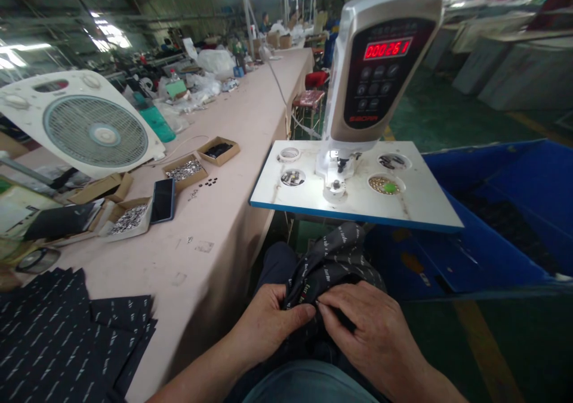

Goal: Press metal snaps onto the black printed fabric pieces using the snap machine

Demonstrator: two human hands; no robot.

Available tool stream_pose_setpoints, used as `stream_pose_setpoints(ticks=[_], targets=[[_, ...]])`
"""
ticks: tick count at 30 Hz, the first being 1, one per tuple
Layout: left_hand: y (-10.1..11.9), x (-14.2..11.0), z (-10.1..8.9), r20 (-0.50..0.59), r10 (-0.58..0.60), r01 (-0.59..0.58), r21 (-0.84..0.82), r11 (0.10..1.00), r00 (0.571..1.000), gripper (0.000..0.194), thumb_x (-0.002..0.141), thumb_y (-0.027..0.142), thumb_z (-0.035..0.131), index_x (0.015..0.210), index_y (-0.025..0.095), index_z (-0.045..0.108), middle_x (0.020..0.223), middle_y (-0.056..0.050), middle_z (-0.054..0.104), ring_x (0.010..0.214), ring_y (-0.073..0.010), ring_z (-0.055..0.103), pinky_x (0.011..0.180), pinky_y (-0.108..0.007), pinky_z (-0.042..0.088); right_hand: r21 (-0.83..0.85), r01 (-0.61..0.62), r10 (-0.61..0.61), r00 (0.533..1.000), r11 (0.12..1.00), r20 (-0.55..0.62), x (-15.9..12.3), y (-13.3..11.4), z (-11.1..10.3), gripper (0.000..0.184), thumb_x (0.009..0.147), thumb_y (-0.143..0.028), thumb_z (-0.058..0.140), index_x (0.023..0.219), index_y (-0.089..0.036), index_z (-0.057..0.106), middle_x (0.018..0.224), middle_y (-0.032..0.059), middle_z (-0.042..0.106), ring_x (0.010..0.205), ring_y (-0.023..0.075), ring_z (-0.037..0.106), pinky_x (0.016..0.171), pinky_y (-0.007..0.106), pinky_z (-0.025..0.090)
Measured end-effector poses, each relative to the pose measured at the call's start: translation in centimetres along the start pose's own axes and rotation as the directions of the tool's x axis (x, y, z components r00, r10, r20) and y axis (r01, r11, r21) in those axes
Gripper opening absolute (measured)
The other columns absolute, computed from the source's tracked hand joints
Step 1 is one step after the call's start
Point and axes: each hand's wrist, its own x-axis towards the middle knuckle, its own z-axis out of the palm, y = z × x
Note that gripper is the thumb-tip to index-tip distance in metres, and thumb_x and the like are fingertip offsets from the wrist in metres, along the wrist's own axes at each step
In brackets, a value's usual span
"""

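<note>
Dark fabric printed with small white lettering (344, 260) lies bunched over my lap. My left hand (275, 319) is closed on the fabric's left side, its thumb pressed on the cloth. From the other side my right hand (364, 322) pinches the same cloth; a tiny shiny speck shows at its fingertips, too small to name. The fingertips of both hands nearly meet. Just beyond them stands a snap-fastening machine (380, 62) with a lit red counter, its white table (286, 201) holding round wells of small metal parts.
At left, a long covered table (242, 182) carries a box fan (96, 129), a phone (162, 200), a box of metal pieces (129, 219), another box of metal pieces (184, 169) and stacked printed fabric (54, 337). A blue bin (505, 164) stands at right.
</note>
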Motion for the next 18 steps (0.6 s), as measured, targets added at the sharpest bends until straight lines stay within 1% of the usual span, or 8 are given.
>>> stream_pose_setpoints(ticks=[3,6,8,12,15,18], targets=[[-0.24,0.05,-0.07,0.016,0.047,-0.048,0.058,0.997,0.999,0.043,0.077,0.051,0.077,0.078,0.010,0.067,0.069,0.001,0.050,0.063,-0.0083,0.038,0.058,-0.021,0.031,-0.009,0.007,-0.006,1.000,1.000,0.020,-0.03,0.12,0.11,0.014,0.087,-0.012,0.062,0.087,-0.022,0.072,0.081,-0.0004,0.078,0.071,0.0156,0.069,0.071,0.031,0.043],[-0.10,-0.06,-0.04,0.049,0.146,-0.152,0.154,0.976,0.988,0.029,0.084,0.039,0.069,0.079,0.011,0.066,0.073,0.001,0.049,0.067,-0.0091,0.039,0.061,-0.021,0.032,0.003,-0.018,0.018,0.999,1.000,0.047,-0.03,0.26,0.10,0.014,0.087,-0.012,0.062,0.083,-0.023,0.072,0.078,-0.0021,0.076,0.068,0.0149,0.066,0.070,0.031,0.041],[0.14,-0.17,0.05,0.066,0.190,-0.200,0.211,0.957,0.980,0.021,0.086,0.032,0.064,0.082,0.011,0.066,0.077,0.001,0.050,0.070,-0.0097,0.040,0.063,-0.021,0.034,0.012,-0.043,0.043,0.998,0.999,0.056,0.04,0.31,0.03,0.015,0.086,-0.012,0.062,0.082,-0.023,0.071,0.077,-0.0029,0.075,0.066,0.0145,0.064,0.069,0.030,0.040],[0.40,-0.28,0.25,0.062,0.217,-0.226,0.241,0.944,0.974,0.016,0.087,0.025,0.060,0.080,0.012,0.064,0.076,0.002,0.048,0.070,-0.0092,0.039,0.063,-0.021,0.034,0.012,-0.077,0.076,0.996,0.997,0.048,0.16,0.27,0.03,0.015,0.085,-0.013,0.062,0.079,-0.023,0.070,0.072,-0.0030,0.072,0.064,0.0144,0.062,0.067,0.030,0.039],[0.23,-0.22,0.27,0.055,0.218,-0.225,0.216,0.950,0.974,0.016,0.086,0.025,0.060,0.077,0.012,0.062,0.073,0.003,0.045,0.068,-0.0088,0.037,0.061,-0.021,0.032,0.019,-0.074,0.073,0.997,0.997,0.031,0.01,0.18,0.23,0.016,0.085,-0.012,0.060,0.080,-0.023,0.071,0.073,-0.0024,0.073,0.065,0.0144,0.063,0.069,0.030,0.039],[0.07,-0.16,0.22,0.060,0.208,-0.216,0.205,0.955,0.976,0.016,0.085,0.026,0.061,0.080,0.011,0.064,0.075,0.002,0.048,0.069,-0.0094,0.039,0.063,-0.021,0.033,0.040,-0.075,0.073,0.996,0.996,0.047,-0.18,0.21,0.45,0.017,0.086,-0.011,0.060,0.082,-0.023,0.072,0.075,-0.0027,0.074,0.066,0.0140,0.064,0.070,0.029,0.040]])
